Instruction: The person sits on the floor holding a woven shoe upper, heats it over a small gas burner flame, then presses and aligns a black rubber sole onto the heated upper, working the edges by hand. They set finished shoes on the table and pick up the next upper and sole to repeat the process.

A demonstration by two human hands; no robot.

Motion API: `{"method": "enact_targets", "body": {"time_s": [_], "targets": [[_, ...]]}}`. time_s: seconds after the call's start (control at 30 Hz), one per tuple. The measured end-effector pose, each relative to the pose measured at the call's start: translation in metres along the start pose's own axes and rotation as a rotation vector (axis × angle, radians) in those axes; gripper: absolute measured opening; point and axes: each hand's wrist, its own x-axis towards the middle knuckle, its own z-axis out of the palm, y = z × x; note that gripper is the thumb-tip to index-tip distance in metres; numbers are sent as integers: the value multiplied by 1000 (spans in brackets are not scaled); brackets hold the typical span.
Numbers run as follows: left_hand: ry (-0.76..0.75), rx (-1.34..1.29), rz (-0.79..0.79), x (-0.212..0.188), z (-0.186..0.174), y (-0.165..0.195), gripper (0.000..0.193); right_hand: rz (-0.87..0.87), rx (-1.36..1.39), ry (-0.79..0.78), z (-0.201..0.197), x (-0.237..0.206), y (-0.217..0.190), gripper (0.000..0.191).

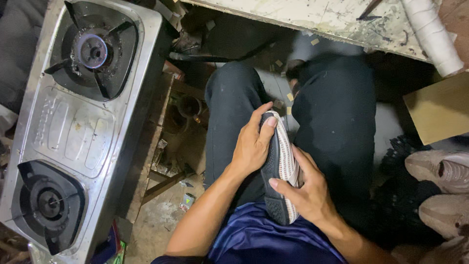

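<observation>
The person sits low with both knees in dark trousers spread apart, and between them holds a striped fabric shoe with a dark rubber sole (280,168), turned on its side so the sole faces the left. The left hand (251,144) is clasped around the toe end, fingers curled over the top and thumb pressed against the sole. The right hand (308,190) grips the heel end from the other side, thumb laid across the sole's edge. The shoe rests over the lap, just above a shiny blue garment (259,239). To the left stands a two-burner stainless steel gas stove (78,132), and its far burner (93,50) seems to show a faint blue flame, though it is hard to be sure. At the right edge lie a pair of beige shoes (442,190), well apart from the hands. A scuffed pale tabletop (312,17) runs along the top.
</observation>
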Motion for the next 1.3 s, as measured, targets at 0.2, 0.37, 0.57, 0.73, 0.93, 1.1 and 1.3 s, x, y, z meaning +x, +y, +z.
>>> {"method": "enact_targets", "body": {"time_s": [0.2, 0.37, 0.57, 0.73, 0.93, 1.1, 1.3], "targets": [[-23, -27, -11, 1, -3, -3, 52, 116, 433, -102, -5, 2, 23, 86], [-19, -1, 27, 8, -2, -3, 53, 132, 375, -82, -6, 5, 38, 81], [-11, 3, -56, 14, -4, 1, 56, 121, 334, -45, -3, 12, 52, 78], [2, 17, 12, 15, -10, 0, 54, 114, 266, -24, 2, 19, 58, 79], [-183, -596, 85, 10, -21, -4, 61, 231, 600, -109, -12, 15, 70, 69], [-486, -1305, 95, -7, -28, -4, 73, 336, 253, -349, -33, 38, 62, 61], [-352, -950, 9, -21, -40, -14, 77, -330, -381, 182, -95, 67, -24, 34]]}}
